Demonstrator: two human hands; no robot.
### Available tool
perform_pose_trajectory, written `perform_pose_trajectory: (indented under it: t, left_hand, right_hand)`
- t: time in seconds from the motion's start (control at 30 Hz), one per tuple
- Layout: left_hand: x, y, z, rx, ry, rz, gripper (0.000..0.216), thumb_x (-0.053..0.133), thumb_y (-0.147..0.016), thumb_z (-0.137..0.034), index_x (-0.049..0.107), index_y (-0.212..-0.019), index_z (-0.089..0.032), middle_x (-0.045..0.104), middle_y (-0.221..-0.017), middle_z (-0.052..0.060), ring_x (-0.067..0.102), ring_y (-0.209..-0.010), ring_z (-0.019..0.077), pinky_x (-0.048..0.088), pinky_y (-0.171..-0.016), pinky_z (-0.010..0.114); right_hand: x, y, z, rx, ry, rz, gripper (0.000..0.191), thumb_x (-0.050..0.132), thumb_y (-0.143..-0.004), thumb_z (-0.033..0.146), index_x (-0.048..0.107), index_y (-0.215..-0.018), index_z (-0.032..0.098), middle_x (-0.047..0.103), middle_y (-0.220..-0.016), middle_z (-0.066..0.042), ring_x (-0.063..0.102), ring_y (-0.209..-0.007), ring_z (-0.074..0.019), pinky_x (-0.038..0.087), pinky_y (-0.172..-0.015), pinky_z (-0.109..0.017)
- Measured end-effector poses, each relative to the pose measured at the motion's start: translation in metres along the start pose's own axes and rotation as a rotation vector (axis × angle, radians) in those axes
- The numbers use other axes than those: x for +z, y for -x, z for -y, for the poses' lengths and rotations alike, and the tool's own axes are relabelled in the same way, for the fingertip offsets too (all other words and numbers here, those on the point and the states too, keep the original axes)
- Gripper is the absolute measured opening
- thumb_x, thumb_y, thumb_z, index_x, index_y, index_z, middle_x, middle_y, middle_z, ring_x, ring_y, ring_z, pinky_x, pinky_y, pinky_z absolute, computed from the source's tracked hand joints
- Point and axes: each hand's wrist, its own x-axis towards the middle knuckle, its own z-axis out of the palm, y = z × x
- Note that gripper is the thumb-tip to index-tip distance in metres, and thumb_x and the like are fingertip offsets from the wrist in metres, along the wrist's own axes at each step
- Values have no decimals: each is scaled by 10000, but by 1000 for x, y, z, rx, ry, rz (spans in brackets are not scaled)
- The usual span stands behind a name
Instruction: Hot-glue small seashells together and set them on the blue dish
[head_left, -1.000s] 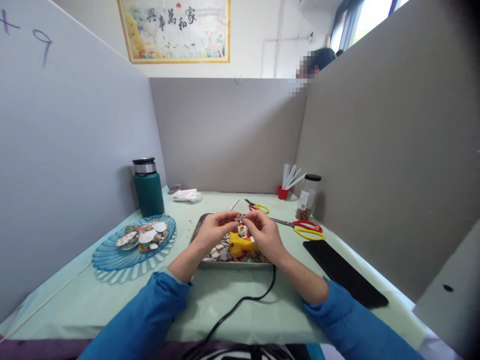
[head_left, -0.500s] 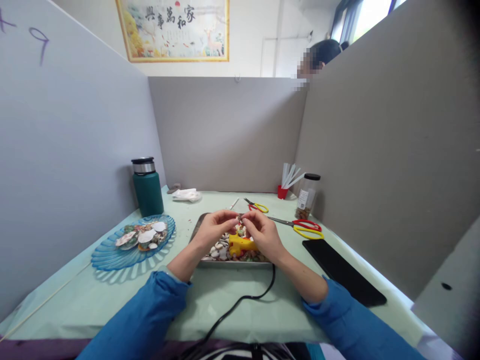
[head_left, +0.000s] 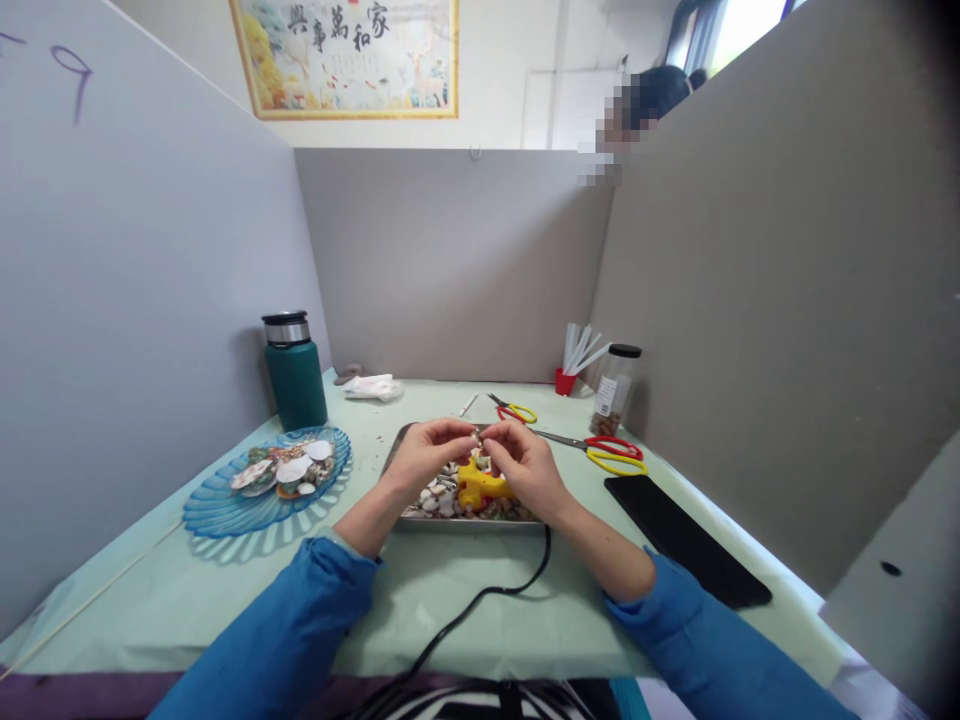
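Note:
Fingertips of my left hand and my right hand meet in a pinch above a metal tray. Something small sits between them, mostly hidden by the fingers; I cannot tell its kind. Inside the tray lie many small shells and a yellow glue gun, partly under my right hand. A black cord runs from the tray's right front corner toward me.
To the left are a blue scalloped plate of shells and a green bottle. On the right lie large scissors, smaller scissors, a black slab, a jar and a red cup of white sticks. Partitions enclose the table.
The view has tilted very slightly. Both hands stay in nearly the same place, fingertips still together over the tray.

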Motion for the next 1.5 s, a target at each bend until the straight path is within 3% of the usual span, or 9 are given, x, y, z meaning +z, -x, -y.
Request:
perform_pose_trajectory:
  t: [0.27,0.8,0.93,1.17,1.3,1.5]
  left_hand:
    - [-2,-2,5,32,-64,-6,298,739,-630,-335,718,-846,-131,701,-781,65,595,-665,150,476,-654,268]
    - [-2,-1,2,80,-159,-1,262,712,-649,-331,719,-806,-122,676,-725,59,572,-646,145,472,-626,256]
    - [-3,-3,5,67,-146,1,297,705,-661,-356,718,-846,-124,684,-747,65,579,-651,143,477,-634,258]
    - [-2,-3,5,12,-67,15,460,725,-641,-376,673,-1039,-150,692,-961,93,609,-745,164,496,-673,280]
    - [-5,-3,3,35,-38,-12,380,666,-709,-389,684,-998,-144,690,-879,75,579,-642,127,491,-651,279]
    - [-7,-3,-2,67,-94,42,274,666,-707,-347,712,-873,-134,637,-637,32,565,-634,136,463,-644,256]
  right_hand:
    - [-1,1,0,-33,121,-18,128,519,-838,305,583,-819,196,559,-684,2,518,-578,-124,417,-545,-240]
    - [-2,1,0,-15,107,11,147,521,-839,324,587,-825,193,569,-682,3,520,-554,-117,415,-534,-236]
    - [-1,-1,1,35,23,13,148,526,-832,332,582,-830,196,560,-651,17,517,-528,-111,410,-514,-231]
    - [-6,-8,7,190,-240,19,211,601,-761,373,577,-807,169,547,-585,44,483,-459,-82,381,-473,-216]
    - [-10,-9,6,303,-375,82,240,634,-730,368,583,-832,156,563,-614,41,480,-455,-64,370,-475,-199]
    - [-14,-8,6,436,-554,207,290,681,-686,324,586,-907,162,574,-648,34,454,-448,-49,362,-481,-193]
